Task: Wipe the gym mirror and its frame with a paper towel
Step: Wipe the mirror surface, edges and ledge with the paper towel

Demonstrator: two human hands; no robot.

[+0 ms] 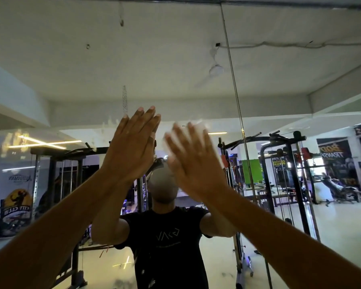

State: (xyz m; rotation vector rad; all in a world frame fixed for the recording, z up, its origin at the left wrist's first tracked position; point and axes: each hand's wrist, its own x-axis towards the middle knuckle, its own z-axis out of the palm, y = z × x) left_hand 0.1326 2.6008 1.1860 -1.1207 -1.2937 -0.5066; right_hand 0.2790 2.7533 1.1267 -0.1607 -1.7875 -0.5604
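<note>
— How many hands have you got up on the glass?
— Two: my left hand (pixel 131 151) and my right hand (pixel 193 161).
— Paper towels?
— One paper towel (pixel 200 127) (blurred, under my right palm).
— Mirror panels?
— Two, split by one seam (pixel 233 84).

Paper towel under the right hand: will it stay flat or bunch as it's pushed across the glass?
Probably bunches: the paper towel looks thin and crumpled, peeking out past the right hand. It likely slides easily on the smooth mirror, since flat fingers only press it.
</note>
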